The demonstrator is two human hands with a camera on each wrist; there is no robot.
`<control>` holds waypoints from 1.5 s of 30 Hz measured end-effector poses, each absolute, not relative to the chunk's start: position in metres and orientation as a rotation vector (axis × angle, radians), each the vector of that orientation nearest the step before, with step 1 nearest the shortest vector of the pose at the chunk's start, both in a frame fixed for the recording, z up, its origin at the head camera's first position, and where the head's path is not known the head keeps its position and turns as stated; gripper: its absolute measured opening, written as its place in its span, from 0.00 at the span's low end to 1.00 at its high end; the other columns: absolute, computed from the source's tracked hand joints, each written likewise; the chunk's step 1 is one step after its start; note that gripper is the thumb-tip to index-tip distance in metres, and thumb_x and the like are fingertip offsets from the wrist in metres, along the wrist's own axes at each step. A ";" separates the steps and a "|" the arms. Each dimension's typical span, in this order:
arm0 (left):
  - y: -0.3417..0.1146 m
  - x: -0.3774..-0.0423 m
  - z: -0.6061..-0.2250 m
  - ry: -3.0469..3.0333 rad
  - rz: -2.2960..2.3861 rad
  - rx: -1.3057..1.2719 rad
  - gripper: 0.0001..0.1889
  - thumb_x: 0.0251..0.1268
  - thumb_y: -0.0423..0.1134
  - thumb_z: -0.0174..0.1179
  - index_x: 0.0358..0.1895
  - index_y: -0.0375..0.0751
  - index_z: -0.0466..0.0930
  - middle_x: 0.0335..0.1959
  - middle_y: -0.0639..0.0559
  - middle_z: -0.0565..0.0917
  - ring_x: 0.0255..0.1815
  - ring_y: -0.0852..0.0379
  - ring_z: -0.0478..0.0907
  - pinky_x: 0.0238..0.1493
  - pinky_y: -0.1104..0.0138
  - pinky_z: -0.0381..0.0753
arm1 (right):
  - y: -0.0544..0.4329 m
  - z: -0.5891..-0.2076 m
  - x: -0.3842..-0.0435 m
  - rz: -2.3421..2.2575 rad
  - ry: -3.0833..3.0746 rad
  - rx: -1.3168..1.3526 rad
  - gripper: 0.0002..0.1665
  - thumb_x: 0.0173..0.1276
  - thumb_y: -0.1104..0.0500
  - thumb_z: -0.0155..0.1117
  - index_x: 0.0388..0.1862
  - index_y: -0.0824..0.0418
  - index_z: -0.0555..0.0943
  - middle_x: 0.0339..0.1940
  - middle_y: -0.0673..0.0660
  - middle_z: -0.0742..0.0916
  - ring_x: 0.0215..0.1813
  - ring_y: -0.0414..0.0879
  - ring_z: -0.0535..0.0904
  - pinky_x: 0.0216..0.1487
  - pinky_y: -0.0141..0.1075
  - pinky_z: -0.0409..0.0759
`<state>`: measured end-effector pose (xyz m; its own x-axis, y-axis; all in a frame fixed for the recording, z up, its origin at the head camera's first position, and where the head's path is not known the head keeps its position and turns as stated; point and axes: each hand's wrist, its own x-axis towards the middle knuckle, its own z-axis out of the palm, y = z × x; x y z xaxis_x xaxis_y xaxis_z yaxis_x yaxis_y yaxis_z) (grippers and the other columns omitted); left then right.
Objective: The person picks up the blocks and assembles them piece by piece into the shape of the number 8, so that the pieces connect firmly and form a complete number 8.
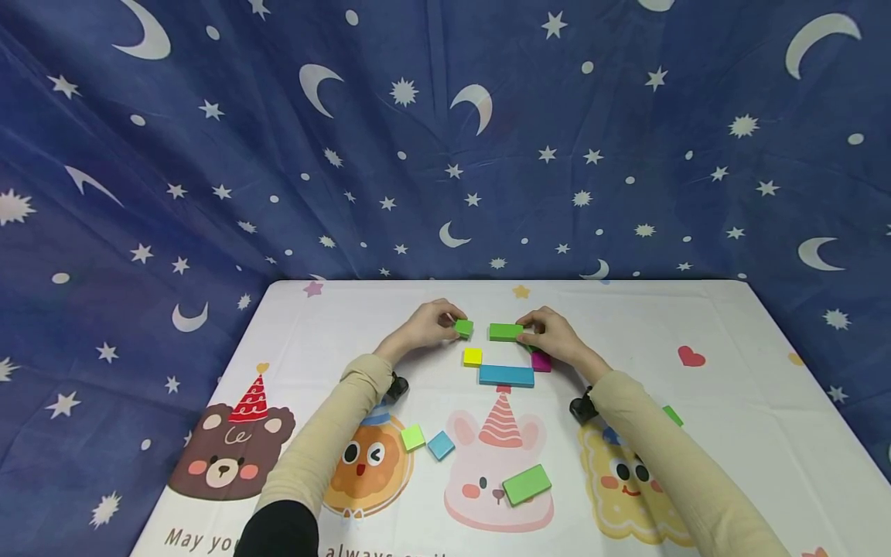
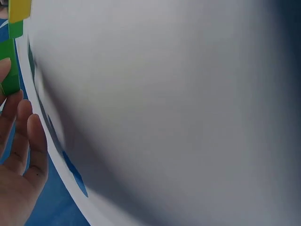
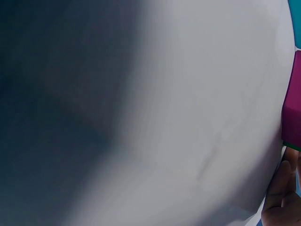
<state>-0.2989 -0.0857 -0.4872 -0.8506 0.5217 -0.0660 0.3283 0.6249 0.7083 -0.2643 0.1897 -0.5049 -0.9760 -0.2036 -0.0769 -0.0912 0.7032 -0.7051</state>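
Observation:
In the head view my left hand [image 1: 430, 323] pinches a small green block [image 1: 464, 329] between thumb and fingers. The same green block [image 2: 11, 70] shows at the edge of the left wrist view. My right hand [image 1: 553, 334] grips the right end of a longer green block [image 1: 505, 333], which lies across from the small one with a gap between them. Nearer to me are a yellow block [image 1: 472, 357], a long blue block [image 1: 506, 376] and a magenta block [image 1: 541, 361], set corner to corner. Another bit of green shows beneath my right fingers, mostly hidden.
Closer on the table are a light green block [image 1: 413, 438], a small blue block [image 1: 441, 445] and a larger green block [image 1: 527, 485]. A further green block [image 1: 672, 415] peeks out beside the right sleeve. A blue star-patterned curtain [image 1: 445, 139] hangs behind the white printed tablecloth [image 1: 612, 309].

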 end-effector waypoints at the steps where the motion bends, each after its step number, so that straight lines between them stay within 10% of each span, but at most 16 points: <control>1: -0.085 -0.299 -0.487 2.581 1.047 0.699 0.17 0.58 0.32 0.65 0.52 0.41 0.82 0.47 0.47 0.80 0.48 0.53 0.78 0.54 0.64 0.77 | 0.190 -0.505 -0.264 -1.130 2.760 -0.243 0.20 0.64 0.57 0.66 0.53 0.63 0.81 0.37 0.58 0.75 0.39 0.48 0.67 0.39 0.37 0.64; 45: -0.064 -0.302 -0.488 2.463 0.887 0.919 0.19 0.58 0.30 0.65 0.54 0.42 0.82 0.50 0.49 0.81 0.54 0.54 0.78 0.59 0.68 0.76 | 0.189 -0.504 -0.265 -1.114 2.755 -0.220 0.20 0.64 0.57 0.66 0.54 0.63 0.81 0.39 0.59 0.76 0.41 0.48 0.67 0.40 0.37 0.64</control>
<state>-0.3016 -0.0639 -0.4883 -0.7214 0.6831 -0.1141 0.4535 0.5904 0.6677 -0.2650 0.1895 -0.5036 -0.9762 -0.1956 -0.0940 -0.0753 0.7114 -0.6988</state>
